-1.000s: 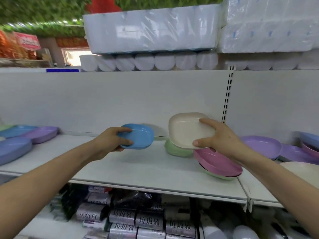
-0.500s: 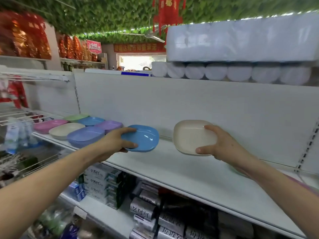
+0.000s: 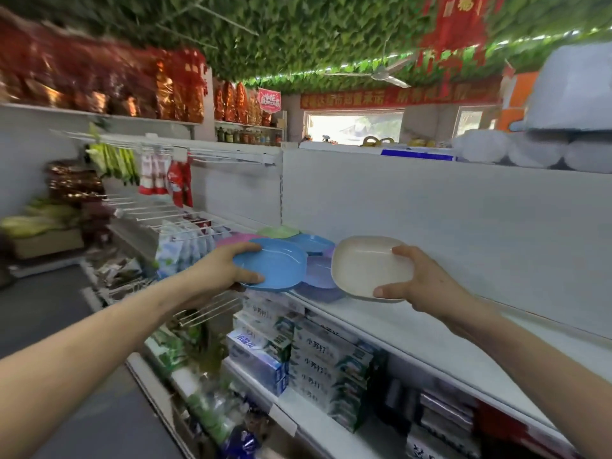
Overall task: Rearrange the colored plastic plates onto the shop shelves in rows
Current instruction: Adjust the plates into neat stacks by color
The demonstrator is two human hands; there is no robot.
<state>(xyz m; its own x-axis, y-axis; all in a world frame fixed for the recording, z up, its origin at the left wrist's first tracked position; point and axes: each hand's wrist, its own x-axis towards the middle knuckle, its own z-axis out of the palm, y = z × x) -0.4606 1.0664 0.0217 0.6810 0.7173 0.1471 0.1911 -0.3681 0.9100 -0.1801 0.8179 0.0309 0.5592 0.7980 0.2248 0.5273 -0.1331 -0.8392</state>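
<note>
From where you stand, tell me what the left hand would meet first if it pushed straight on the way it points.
Probably the purple plate on the shelf, just beyond the blue plate the left hand holds, though depth is unclear.

Shop lettering: only two bits are reading clearly.

The white and green cartons standing on the lower shelf are showing the characters 小苏打 on their fronts, repeated from carton to carton. A red hanging ornament under the leafy ceiling is carrying a gold 福. The long red banner above the window is bearing a row of yellow characters too blurred to read, and the small red sign to its left is proving just as unreadable.
</note>
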